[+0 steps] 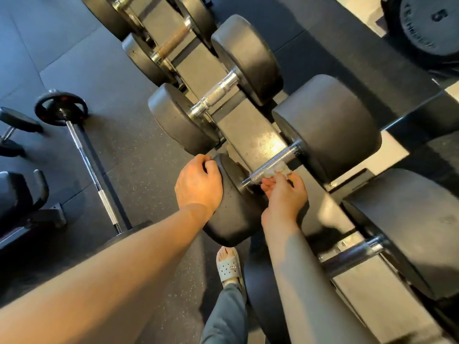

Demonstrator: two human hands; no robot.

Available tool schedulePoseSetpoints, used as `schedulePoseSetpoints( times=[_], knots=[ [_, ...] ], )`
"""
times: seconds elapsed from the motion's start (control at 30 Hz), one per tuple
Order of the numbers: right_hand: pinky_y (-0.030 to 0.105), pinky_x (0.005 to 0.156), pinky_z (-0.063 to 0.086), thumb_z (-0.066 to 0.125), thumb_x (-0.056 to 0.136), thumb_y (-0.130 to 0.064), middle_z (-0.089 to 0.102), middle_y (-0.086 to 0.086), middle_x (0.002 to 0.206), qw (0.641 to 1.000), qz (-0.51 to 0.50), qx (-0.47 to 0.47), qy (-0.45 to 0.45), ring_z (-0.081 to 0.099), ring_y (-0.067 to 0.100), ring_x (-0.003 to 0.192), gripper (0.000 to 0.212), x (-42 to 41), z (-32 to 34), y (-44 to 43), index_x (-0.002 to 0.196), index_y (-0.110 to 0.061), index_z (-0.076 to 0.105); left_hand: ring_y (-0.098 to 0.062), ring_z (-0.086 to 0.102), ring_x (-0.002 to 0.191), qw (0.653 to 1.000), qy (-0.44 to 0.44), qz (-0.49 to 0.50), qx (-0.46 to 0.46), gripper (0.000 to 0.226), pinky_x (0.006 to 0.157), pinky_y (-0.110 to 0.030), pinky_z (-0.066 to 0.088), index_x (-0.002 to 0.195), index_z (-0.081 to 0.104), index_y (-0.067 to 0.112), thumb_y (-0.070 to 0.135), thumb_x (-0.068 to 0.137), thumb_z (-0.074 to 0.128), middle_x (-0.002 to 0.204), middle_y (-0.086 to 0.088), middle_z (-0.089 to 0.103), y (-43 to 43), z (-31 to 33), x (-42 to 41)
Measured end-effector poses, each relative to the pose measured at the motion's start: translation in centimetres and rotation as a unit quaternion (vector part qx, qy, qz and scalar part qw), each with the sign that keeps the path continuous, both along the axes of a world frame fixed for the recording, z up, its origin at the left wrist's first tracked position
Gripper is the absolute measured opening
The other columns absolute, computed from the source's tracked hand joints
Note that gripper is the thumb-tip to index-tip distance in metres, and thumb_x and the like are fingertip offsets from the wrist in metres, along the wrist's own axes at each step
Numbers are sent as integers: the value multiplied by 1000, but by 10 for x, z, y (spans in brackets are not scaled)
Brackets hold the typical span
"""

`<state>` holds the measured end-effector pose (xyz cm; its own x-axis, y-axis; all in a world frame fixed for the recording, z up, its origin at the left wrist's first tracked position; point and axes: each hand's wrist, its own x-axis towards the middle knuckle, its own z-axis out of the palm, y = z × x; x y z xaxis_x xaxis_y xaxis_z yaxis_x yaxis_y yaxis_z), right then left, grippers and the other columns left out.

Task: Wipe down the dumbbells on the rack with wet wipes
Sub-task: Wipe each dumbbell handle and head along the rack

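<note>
A large black dumbbell (327, 125) lies across the rack (250, 135) in the middle of the view, its knurled chrome handle (273, 162) running between two round heads. My left hand (197, 184) grips the rim of its near head (233, 207), fingers curled over the top edge. My right hand (285, 194) pinches a crumpled white wet wipe (277, 171) against the underside of the handle. More dumbbells sit on the rack: one beyond (216, 95) and another at the lower right (387, 234).
A barbell (87, 155) with a small plate lies on the dark rubber floor to the left, beside a bench base (22, 194). A weight plate (427, 23) stands at the top right. My foot in a pale sandal (227, 266) stands below the rack.
</note>
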<state>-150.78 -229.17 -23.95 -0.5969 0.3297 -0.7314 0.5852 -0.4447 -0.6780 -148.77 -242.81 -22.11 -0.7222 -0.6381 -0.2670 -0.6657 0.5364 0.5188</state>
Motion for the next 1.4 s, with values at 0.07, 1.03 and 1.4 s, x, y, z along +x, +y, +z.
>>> schedulePoseSetpoints(
  times=[0.07,1.03,1.4],
  knots=[
    [22,70,60,60,99,-9,74,9,91,1000,-22,7,-19,68,14,73,17,-8,0,2,107,-5,74,-6,53,79,1000,0,0,-9,23,68,-19,35,99,60,30,29,106,39,91,8,62,0,0,0],
    [22,56,35,45,94,7,51,9,70,922,382,33,-48,43,15,62,18,-25,-10,28,84,3,60,-14,59,90,1000,-5,-3,0,26,79,-30,40,103,65,27,28,105,39,95,6,65,-1,2,-1],
    [22,64,49,56,100,-6,62,2,69,962,270,45,-6,55,11,65,27,-13,4,32,78,-9,70,-13,59,90,1000,-7,-2,6,28,78,-31,40,107,66,26,28,105,38,96,6,66,-1,1,-1]
  ],
)
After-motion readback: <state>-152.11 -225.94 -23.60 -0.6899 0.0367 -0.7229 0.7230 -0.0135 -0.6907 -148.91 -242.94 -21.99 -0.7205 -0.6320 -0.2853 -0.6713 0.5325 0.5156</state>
